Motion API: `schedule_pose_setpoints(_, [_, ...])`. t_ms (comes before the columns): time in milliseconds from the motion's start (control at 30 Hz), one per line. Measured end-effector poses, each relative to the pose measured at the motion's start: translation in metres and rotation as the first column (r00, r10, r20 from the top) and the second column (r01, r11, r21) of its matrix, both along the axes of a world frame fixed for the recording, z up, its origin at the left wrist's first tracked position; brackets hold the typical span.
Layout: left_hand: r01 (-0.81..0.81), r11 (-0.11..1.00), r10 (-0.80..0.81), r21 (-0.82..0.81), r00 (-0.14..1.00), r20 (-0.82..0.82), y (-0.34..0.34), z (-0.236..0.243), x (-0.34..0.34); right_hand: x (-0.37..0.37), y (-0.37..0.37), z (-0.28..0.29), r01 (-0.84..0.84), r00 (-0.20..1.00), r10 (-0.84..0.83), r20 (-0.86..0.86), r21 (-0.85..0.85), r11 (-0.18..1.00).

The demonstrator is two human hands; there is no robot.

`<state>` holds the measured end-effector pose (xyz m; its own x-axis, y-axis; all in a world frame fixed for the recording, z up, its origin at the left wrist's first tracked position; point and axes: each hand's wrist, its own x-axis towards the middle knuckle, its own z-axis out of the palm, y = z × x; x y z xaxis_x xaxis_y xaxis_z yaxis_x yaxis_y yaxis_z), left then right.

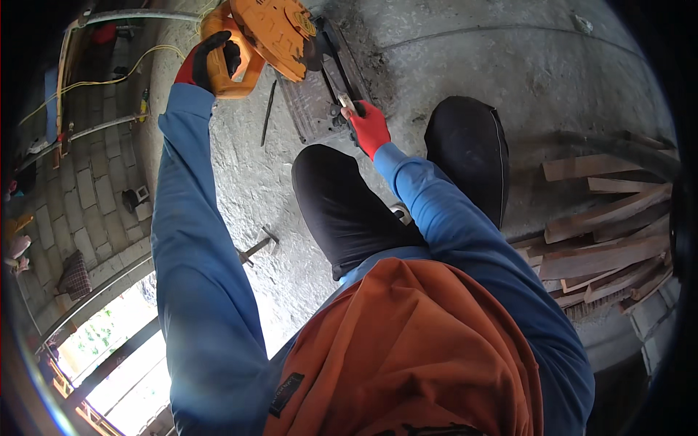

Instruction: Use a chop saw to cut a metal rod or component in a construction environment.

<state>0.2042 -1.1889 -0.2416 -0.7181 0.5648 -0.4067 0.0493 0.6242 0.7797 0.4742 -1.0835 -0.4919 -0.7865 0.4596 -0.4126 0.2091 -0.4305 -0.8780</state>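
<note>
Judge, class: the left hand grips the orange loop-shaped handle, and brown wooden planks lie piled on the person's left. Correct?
Wrong side: in the head view, the brown wooden planks lie piled on the person's right. The left hand does grip the orange loop-shaped handle.

Well ahead and left of centre, I am gripping the handle [248,86] of the cut-off saw [270,40] with the left hand [209,64]; the saw is overlapping the far left of its base [309,120]. I am resting the right hand [371,127] over the base's near right side, on a short piece [347,101]. A rod [269,114] is lying left of the base. Nearer, a hammer [262,244] is lying between left forearm and left leg. Planks [607,258] are lying stacked to my right; a cable [120,74] is running along the far left.
</note>
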Motion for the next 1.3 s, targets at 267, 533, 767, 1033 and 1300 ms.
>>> schedule_pose_setpoints(267, [-0.298,0.918,0.231,0.262,0.938,0.258,0.007,-0.002,0.006,0.001,0.001,-0.005,0.018,1.000,-0.017,-0.011,0.122,0.992])
schedule_pose_setpoints(533, [-0.324,0.921,0.261,0.217,0.925,0.277,0.002,-0.004,0.001,0.007,0.005,0.000,-0.038,0.999,0.038,-0.002,0.131,0.991])
schedule_pose_setpoints(767, [-0.338,0.917,0.270,0.212,0.917,0.294,0.002,-0.005,0.001,0.008,0.009,0.001,-0.047,0.999,0.047,0.007,0.132,0.990])
schedule_pose_setpoints(1033, [-0.354,0.917,0.289,0.182,0.907,0.308,0.005,-0.003,-0.002,0.010,0.010,-0.001,-0.069,0.998,0.068,0.009,0.148,0.987])
schedule_pose_setpoints(1300, [-0.313,0.929,0.261,0.196,0.933,0.249,0.005,-0.003,0.001,0.009,0.010,0.002,-0.138,0.990,0.133,0.053,0.096,0.986])
